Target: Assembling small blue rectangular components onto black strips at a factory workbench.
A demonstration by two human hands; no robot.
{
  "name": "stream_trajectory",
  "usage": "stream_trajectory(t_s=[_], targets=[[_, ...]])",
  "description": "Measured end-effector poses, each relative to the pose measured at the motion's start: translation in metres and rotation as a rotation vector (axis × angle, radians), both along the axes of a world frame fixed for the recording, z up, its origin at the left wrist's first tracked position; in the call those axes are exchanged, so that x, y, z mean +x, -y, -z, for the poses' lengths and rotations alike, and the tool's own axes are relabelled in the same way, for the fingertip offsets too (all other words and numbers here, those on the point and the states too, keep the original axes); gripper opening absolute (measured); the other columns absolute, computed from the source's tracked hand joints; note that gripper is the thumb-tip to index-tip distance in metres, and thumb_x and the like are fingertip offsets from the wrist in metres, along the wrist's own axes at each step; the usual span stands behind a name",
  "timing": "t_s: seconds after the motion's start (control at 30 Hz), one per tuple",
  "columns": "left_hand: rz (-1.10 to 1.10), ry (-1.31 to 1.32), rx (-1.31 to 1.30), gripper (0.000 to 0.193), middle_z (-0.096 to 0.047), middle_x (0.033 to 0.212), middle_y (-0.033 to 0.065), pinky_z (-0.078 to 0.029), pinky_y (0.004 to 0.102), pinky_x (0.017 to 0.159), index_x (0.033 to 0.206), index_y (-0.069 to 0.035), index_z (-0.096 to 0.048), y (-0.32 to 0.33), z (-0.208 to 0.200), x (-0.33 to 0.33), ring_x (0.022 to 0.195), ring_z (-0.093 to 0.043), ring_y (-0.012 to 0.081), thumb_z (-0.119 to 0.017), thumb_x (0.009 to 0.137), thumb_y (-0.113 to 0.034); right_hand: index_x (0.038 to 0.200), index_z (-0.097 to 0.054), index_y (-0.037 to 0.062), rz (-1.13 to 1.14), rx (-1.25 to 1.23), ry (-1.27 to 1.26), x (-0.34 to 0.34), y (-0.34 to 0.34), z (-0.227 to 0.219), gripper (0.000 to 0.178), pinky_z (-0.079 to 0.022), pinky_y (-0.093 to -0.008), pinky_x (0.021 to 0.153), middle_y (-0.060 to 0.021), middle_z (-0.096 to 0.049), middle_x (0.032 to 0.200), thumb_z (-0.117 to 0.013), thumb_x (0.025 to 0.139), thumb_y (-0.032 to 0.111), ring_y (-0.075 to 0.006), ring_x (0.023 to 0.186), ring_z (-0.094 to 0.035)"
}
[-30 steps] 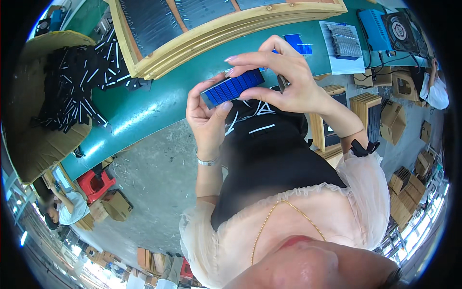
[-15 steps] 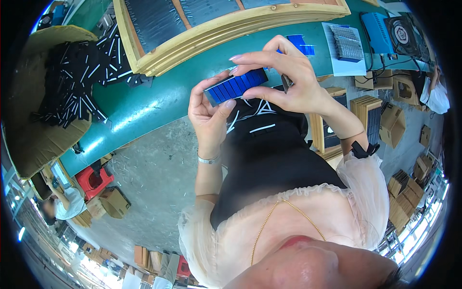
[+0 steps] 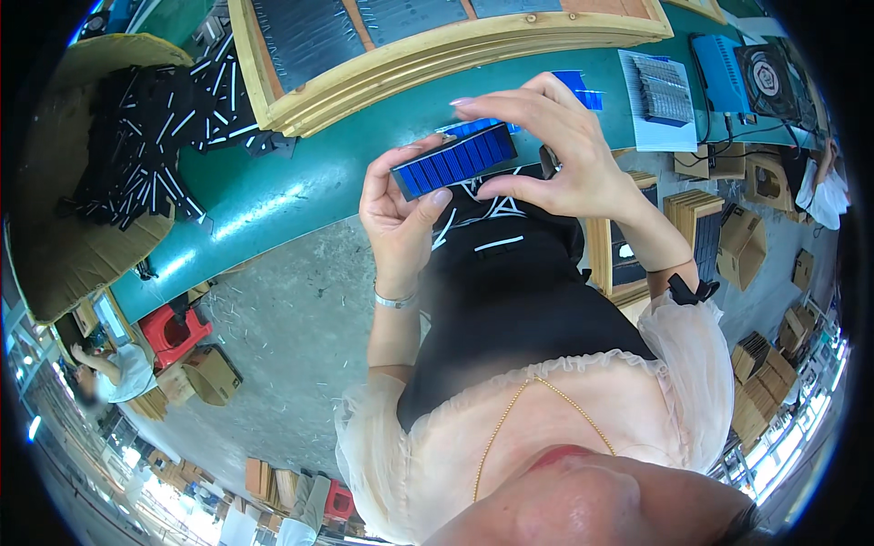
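Observation:
A small solar panel (image 3: 455, 161), rectangular with a row of dark blue strips and a dark edge, is held tilted above the bench's near edge. My left hand (image 3: 401, 196) grips its left end, thumb on the face and fingers behind. At the panel's right end, my right hand (image 3: 569, 150) has thumb and index finger wide apart, with no visible contact. A small dark piece (image 3: 548, 162) shows in the gap of that hand; whether the hidden fingers hold it is unclear. Behind the panel, blue strips (image 3: 469, 127) are partly visible.
Wooden frames with dark panels (image 3: 437, 45) are stacked on the green bench (image 3: 319, 173). A cardboard box (image 3: 100, 264) spills black pieces with white strips (image 3: 150, 136) at left. Metallic strips (image 3: 663, 91) lie on white sheets beside a blue device (image 3: 719, 73). A red stool (image 3: 173, 332) stands below.
My right thumb and fingers have moved off the panel's right end, uncovering more of it. My left hand keeps its grip. The whole view has shifted slightly.

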State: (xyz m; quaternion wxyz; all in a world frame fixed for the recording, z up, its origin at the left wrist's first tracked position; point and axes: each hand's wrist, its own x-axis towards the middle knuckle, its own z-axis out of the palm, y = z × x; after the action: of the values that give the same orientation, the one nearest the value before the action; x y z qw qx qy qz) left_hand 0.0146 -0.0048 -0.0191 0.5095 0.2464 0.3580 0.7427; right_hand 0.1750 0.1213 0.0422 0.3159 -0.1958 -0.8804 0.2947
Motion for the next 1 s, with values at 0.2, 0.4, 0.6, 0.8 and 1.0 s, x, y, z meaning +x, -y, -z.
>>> stream_trajectory(t_s=[0.2,0.4,0.6,0.8,1.0], targets=[[0.049,-0.062,-0.067,0.036,-0.062,0.111,0.0191,-0.052,0.0274,0.070,0.123,0.005,-0.051,0.000,-0.016,-0.009,0.088,-0.063,0.0194,-0.059,0.088,0.000,0.122,-0.062,0.0104,0.019,0.007,0.070,0.009,0.002,0.000,0.059,-0.043,-0.0293,0.077,-0.0009,-0.071,0.099,-0.082,0.067,0.020,-0.0192,0.084,-0.057],[0.019,-0.031,-0.234,0.018,-0.060,0.081,0.0084,-0.042,0.0215,0.051,0.102,0.002,-0.056,0.005,-0.019,-0.027,0.060,-0.055,0.0121,-0.051,0.098,-0.014,0.122,-0.062,0.0099,0.009,0.040,0.069,0.011,0.002,-0.001,0.059,-0.043,-0.0288,0.075,-0.0004,-0.072,0.100,-0.082,0.067,0.018,-0.0184,0.082,-0.055],[-0.026,-0.088,-0.234,0.011,-0.057,0.072,0.0058,-0.041,0.0216,0.047,0.094,-0.002,-0.052,0.006,-0.020,-0.024,0.054,-0.054,0.0116,-0.050,0.098,-0.011,0.119,-0.065,0.0142,0.033,0.068,0.040,0.006,0.004,-0.003,0.062,-0.048,-0.0289,0.067,0.0033,-0.071,0.096,-0.083,0.059,0.016,-0.0192,0.074,-0.051],[-0.033,0.028,-0.250,0.014,-0.062,0.075,0.0090,-0.044,0.0221,0.049,0.104,0.001,-0.055,0.001,-0.040,-0.019,0.055,-0.057,0.0130,-0.051,0.098,-0.010,0.117,-0.065,0.0098,0.015,0.045,0.066,0.009,0.005,-0.001,0.056,-0.043,-0.0282,0.073,0.0012,-0.072,0.100,-0.083,0.065,0.020,-0.0184,0.078,-0.050],[-0.004,-0.184,-0.305,0.017,-0.067,0.083,0.0106,-0.044,0.0205,0.050,0.107,0.003,-0.060,0.004,-0.035,-0.016,0.059,-0.060,0.0114,-0.057,0.095,-0.008,0.116,-0.066,0.0127,0.021,0.059,0.077,0.010,0.005,0.000,0.057,-0.047,-0.0291,0.071,0.0010,-0.071,0.099,-0.083,0.063,0.018,-0.0199,0.078,-0.053]])
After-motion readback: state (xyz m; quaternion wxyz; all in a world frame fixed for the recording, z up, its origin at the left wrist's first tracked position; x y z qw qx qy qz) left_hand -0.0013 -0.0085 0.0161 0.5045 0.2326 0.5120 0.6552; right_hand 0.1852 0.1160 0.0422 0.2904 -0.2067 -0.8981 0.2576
